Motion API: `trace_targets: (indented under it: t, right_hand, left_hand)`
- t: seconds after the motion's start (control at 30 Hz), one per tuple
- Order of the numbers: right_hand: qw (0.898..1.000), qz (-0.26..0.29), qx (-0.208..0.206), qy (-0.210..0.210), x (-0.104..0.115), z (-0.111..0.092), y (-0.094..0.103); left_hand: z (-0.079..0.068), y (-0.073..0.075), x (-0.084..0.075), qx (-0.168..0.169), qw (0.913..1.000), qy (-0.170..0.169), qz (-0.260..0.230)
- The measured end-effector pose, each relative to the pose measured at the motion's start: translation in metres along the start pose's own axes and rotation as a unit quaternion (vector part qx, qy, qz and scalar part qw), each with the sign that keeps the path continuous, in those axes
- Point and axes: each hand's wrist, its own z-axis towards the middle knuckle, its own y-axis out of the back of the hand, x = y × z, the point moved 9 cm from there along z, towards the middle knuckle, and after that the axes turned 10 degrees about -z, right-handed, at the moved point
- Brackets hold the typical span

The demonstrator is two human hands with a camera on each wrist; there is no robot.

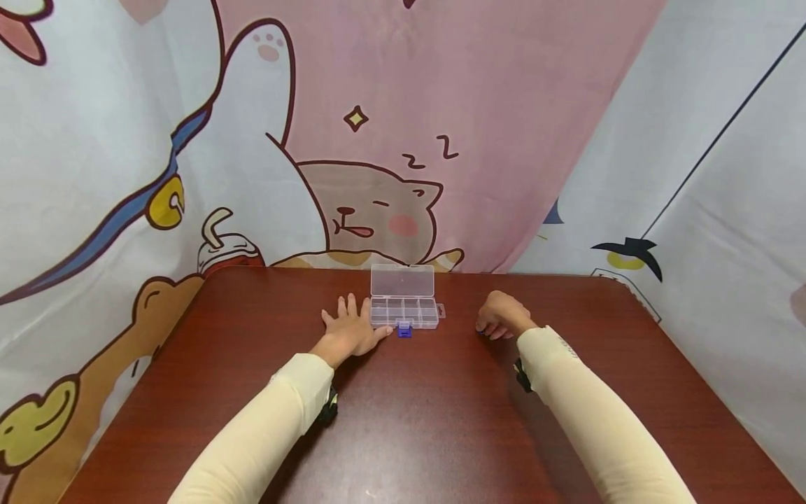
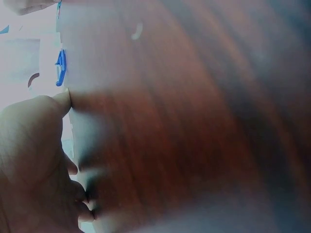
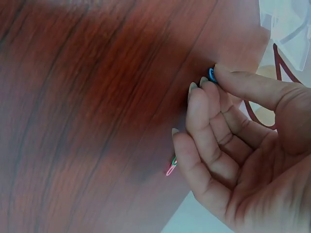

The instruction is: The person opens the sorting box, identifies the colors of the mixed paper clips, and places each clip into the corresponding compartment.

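A clear plastic compartment box [image 1: 423, 324] lies on the table with its lid [image 1: 401, 280] raised at the back. On its front edge is a blue latch [image 1: 404, 330], also visible past the thumb in the left wrist view. My left hand [image 1: 349, 332] rests on the tabletop at the box's left side, fingers spread, thumb at the front left corner. Right of the box, my right hand [image 1: 502, 313] pinches a small blue paper clip [image 3: 212, 74] between thumb and fingertips, low over the wood. Near its little finger lie a pink paper clip [image 3: 171, 167] and a green one [image 3: 174, 160], partly hidden.
The reddish-brown wooden table [image 1: 403, 420] extends toward me and out to both sides. A cartoon-printed curtain [image 1: 504, 140] hangs behind its far edge and along the left and right. The box's clear hang tab [image 1: 441, 310] juts out to the right.
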Motion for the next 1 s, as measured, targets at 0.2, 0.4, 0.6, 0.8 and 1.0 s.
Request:
trace_targets:
  t: [0.2,0.4,0.6,0.8,1.0]
  right_hand:
    - [0.989,0.123,0.074,0.025,-0.003,0.0,-0.01]
    - [0.946,0.285,0.148,0.032,-0.004,-0.001,-0.009]
    - [0.903,0.381,0.192,0.047,0.007,-0.001,-0.011]
    - [0.871,0.447,0.198,0.053,0.028,-0.002,-0.019]
    - [0.863,0.458,0.207,0.058,0.054,-0.001,-0.03]
  left_hand:
    - [0.0,-0.001,-0.001,0.002,1.0,0.001,0.005]
    - [0.0,-0.002,-0.001,0.003,1.0,0.001,0.008]
    - [0.0,0.001,0.0,0.003,0.9999,0.003,0.01]
    - [-0.001,-0.001,0.0,0.009,0.9999,0.003,0.01]
    - [0.0,-0.001,0.0,0.007,0.9999,0.006,0.01]
